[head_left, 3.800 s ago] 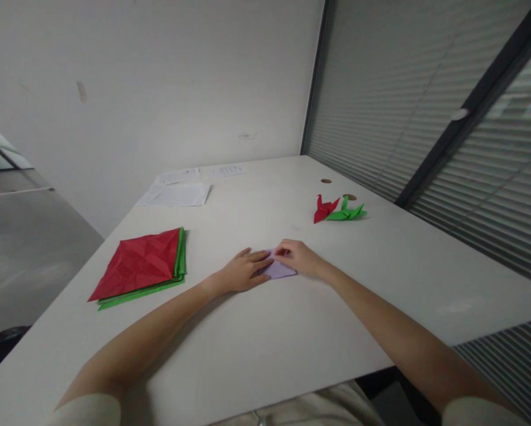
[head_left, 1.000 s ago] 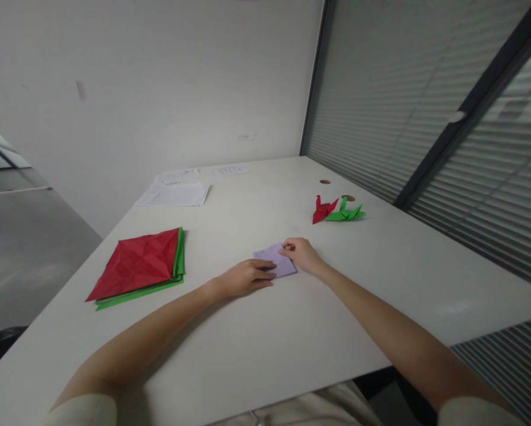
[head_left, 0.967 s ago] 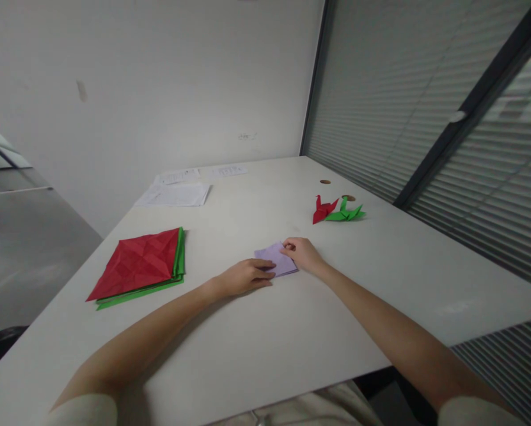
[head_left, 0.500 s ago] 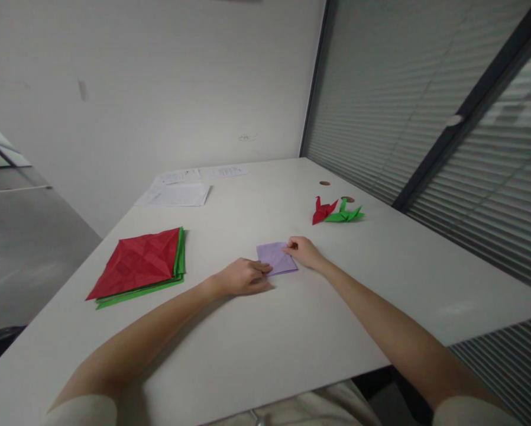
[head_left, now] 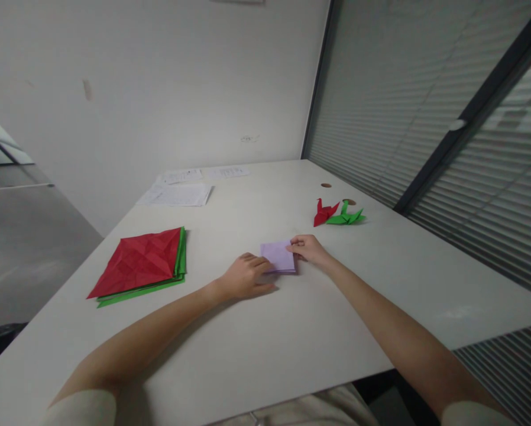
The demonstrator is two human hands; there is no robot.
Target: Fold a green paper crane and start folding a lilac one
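Note:
A small folded lilac paper [head_left: 278, 256] lies flat on the white table [head_left: 292, 331] in front of me. My left hand [head_left: 246, 276] rests at its near left corner, fingers curled and pressing the paper's edge down. My right hand [head_left: 308, 249] pinches the paper's far right edge with thumb and fingertips. Both forearms stretch across the table towards it.
A stack of creased red and green paper sheets [head_left: 141, 266] lies to the left. A red folded paper figure [head_left: 324, 213] and a green one [head_left: 347, 217] sit at the right rear, near two round holes in the tabletop. White printed sheets [head_left: 179, 192] lie at the back. A blinds-covered window runs along the right.
The lilac paper has turned from a diamond towards a square lying straight. My left hand slid back to its near left corner; my right hand stayed on its right edge.

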